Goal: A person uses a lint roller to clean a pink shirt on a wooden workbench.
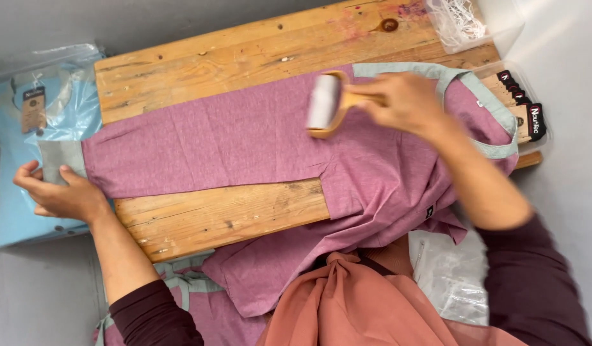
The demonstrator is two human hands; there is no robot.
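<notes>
Mauve shirt (pixel 257 138) lies flat across wooden counter (pixel 206 70), long axis running left-right: neckline w/ grey-green trim at right end, sleeve stretched out toward left, its grey-green cuff (pixel 60 160) hanging past the counter's left edge. Left hand (pixel 62 192) pinches that cuff, grip closed on fabric. Right hand (pixel 401 99) grips wooden handle of lint roller (pixel 324 102), fist tight round it; roller head sits on shirt near chest, drum axis approx. top-bottom, handle pointing right. Roller blurred. Bagged light-blue shirt (pixel 27 128) lies left of counter, just beside the cuff.
</notes>
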